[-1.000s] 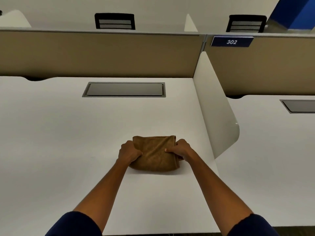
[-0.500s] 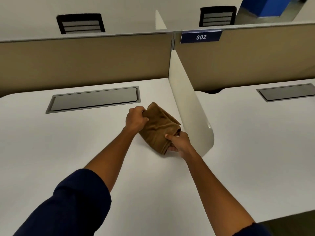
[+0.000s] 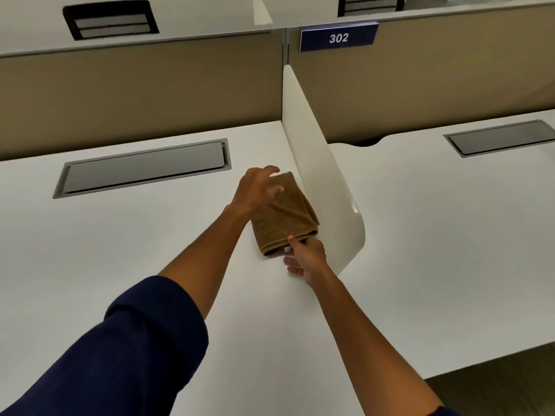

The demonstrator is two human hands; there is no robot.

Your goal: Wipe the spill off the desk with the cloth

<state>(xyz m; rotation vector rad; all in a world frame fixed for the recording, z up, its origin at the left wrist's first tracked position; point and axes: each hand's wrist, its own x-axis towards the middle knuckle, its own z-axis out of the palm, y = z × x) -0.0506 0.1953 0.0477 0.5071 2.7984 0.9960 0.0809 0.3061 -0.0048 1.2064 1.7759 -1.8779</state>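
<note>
folded brown cloth (image 3: pixel 283 213) lying on the white desk (image 3: pixel 120 235), just beside the white divider (image 3: pixel 324 187). left hand (image 3: pixel 258 190) hovers over the cloth's far end, fingers spread wide, gripping nothing; right hand (image 3: pixel 306 255) sits at the near edge, thumb touching the fold, other fingers loosely apart. no spill is visible near either hand. risk: with neither hand gripping, a push could bunch the cloth against the divider beyond the fingertips. a blue sign (image 3: pixel 338 38) reads "302"

An open-plan office: white desks (image 3: pixel 90 235) with dividers (image 3: pixel 318 175), cable hatches (image 3: pixel 144 168), seat plate 302 (image 3: pixel 338 38).
</note>
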